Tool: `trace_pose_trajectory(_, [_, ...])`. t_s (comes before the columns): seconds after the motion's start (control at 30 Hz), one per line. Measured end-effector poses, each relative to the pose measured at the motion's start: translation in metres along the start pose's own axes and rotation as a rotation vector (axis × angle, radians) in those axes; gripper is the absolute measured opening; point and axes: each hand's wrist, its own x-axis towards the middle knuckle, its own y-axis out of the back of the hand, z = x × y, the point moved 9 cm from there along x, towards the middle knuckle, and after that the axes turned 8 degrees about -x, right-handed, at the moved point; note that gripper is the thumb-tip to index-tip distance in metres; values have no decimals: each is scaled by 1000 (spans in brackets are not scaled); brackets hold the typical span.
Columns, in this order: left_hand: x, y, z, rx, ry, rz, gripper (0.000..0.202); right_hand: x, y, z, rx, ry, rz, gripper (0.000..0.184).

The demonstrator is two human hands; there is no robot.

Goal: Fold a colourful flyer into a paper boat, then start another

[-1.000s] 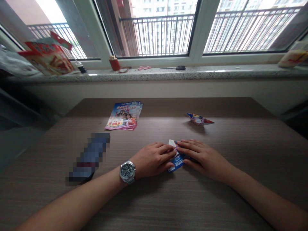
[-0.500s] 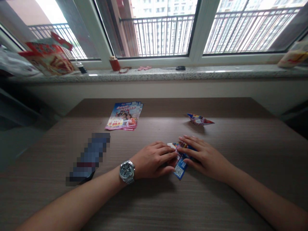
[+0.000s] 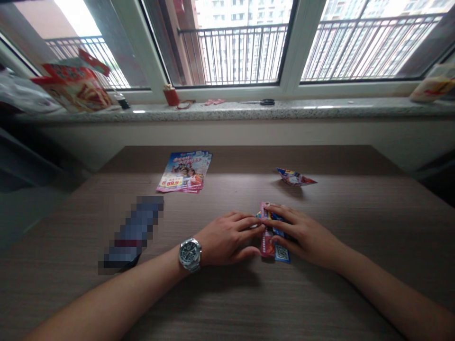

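Note:
A folded glossy leaflet [image 3: 273, 237] with pink and blue panels and a QR code lies on the wood-grain table [image 3: 71, 303] between my hands. My left hand [image 3: 227, 239], with a steel wristwatch [image 3: 190, 254] on its wrist, presses its fingertips against the paper's left edge. My right hand [image 3: 304, 232] lies over the leaflet's right side, its fingers across the top and hiding part of it. A thumb of my left hand nearly meets the lower left corner.
A stack of printed leaflets [image 3: 185, 172] and a folded paper boat [image 3: 295, 176] lie farther up the table. A pixelated object [image 3: 133, 232] lies left of my left hand. Beyond the table's far edge, a stone windowsill [image 3: 249, 111] holds a red cup [image 3: 171, 96], scissors [image 3: 258, 102] and packaging [image 3: 76, 87].
The leaflet has turned from a slant to nearly upright, and its pink panel now shows beside the blue one. My right hand has shifted slightly up the paper.

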Motion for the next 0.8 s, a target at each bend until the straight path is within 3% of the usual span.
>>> trace_pose_trajectory(0.53, [1,-1,4,39,-32,-12,52,0,-7,3,16,9,-27,46])
trace_pose_trajectory(0.8, [1,0,4,39,-27,7,49,-2,3,5,90,18,33,43])
